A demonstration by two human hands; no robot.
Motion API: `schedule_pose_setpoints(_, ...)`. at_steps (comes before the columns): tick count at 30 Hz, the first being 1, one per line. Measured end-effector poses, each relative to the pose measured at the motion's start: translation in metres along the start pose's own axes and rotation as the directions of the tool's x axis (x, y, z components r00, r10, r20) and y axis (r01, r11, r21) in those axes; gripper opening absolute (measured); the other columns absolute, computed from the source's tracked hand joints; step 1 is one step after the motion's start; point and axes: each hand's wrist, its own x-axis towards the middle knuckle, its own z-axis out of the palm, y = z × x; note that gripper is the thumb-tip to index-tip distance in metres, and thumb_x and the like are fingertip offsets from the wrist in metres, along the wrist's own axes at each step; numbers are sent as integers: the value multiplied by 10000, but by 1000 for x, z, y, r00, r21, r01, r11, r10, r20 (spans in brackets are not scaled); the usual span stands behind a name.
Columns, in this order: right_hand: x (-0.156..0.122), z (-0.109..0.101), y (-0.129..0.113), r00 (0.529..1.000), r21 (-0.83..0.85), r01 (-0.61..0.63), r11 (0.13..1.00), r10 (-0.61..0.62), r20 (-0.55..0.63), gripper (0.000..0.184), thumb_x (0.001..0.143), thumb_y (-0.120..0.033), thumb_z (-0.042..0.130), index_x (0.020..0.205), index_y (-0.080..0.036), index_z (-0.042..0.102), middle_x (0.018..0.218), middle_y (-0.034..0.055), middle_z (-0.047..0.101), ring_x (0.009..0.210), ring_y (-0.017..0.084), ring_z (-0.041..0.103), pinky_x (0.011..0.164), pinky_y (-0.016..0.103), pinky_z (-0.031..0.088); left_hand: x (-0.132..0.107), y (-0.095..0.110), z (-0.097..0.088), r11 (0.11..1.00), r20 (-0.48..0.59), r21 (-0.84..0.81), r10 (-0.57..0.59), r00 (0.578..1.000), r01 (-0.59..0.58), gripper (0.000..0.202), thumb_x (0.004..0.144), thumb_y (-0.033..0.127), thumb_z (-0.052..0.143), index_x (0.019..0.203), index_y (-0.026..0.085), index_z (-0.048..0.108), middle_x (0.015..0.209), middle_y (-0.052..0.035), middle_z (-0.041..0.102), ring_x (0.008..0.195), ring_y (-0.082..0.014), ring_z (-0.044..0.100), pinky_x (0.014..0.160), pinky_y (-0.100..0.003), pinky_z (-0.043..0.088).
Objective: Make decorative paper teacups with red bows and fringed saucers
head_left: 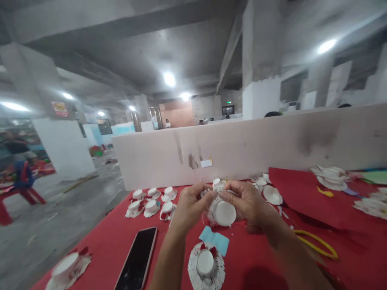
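My left hand (193,203) and my right hand (246,203) meet over the middle of the red table. Thumb and forefinger of each are pinched on the frilled rim of a white paper-cup piece (225,213), whose round white base faces me. What lies between the fingertips is too small to make out. Closer to me stands another white cup piece (205,262) with a wide fringed brim and red bits on it. A folded light blue strip (214,240) touches that brim.
Several similar cup pieces (151,206) stand in rows at left. A phone (137,257) lies beside my left forearm. Right are a red sheet (305,197), a yellow loop (317,243) and white fringed pieces (329,177). A pale partition (242,149) bounds the table's far side.
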Motion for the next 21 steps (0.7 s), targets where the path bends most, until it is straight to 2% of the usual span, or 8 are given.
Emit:
schedule_pose_setpoints(3,-1,4,-1,993,4,63,998,-62,-98,291,812,-468,569,808,-181,611,673,13,598,583,133,534,513,236,408,0,2,-4,1000,-27,-1,-2,1000,2,319,791,457,567,813,144,628,659,-20,567,603,-125,489,542,-223,370)
schedule_pose_setpoints(6,-3,7,-7,990,14,125,992,-124,-73,255,824,-437,564,852,-189,616,724,14,617,625,137,541,540,236,413,-2,6,-7,1000,19,19,-12,1000,12,328,777,461,581,713,141,609,599,-11,546,568,-120,481,525,-222,364)
schedule_pose_setpoints(8,-4,9,-9,986,-68,148,987,-152,-65,249,832,-418,556,766,-183,609,666,-1,581,608,125,510,534,227,394,-4,7,-8,1000,29,16,-9,1000,9,322,767,459,595,717,142,615,598,-7,546,562,-116,474,520,-219,362)
schedule_pose_setpoints(11,-4,11,-8,977,-159,154,975,-175,-125,269,838,-402,548,693,-180,594,621,-8,550,594,119,487,534,226,380,-4,7,-6,999,-19,-18,37,999,-38,301,783,445,583,754,147,619,628,-5,556,581,-111,472,542,-215,372)
schedule_pose_setpoints(13,-2,13,-4,975,-95,163,982,-175,-138,221,829,-395,562,771,-189,617,684,4,602,632,132,522,563,234,402,-3,6,-5,997,-37,1,72,997,-72,294,799,436,567,743,150,609,620,2,543,575,-104,458,536,-209,361)
schedule_pose_setpoints(16,0,13,1,986,-39,140,989,-143,-88,196,792,-380,610,869,-201,629,760,18,650,666,149,561,572,240,415,-2,3,-4,992,5,97,86,996,-86,300,802,430,564,710,148,606,582,11,513,543,-96,430,501,-206,327)
schedule_pose_setpoints(18,1,12,2,988,-79,122,989,-129,-83,184,773,-368,628,838,-196,627,728,11,642,632,141,548,544,234,400,-2,2,-3,987,6,129,93,996,-93,288,803,427,562,749,151,624,600,8,529,550,-98,438,503,-208,328)
schedule_pose_setpoints(21,0,9,-1,981,-125,118,985,-135,-141,170,776,-357,615,782,-188,612,647,-8,598,571,118,504,505,224,372,-2,4,-2,986,-40,124,120,992,-114,266,810,413,555,789,158,627,636,3,554,581,-104,467,533,-209,357)
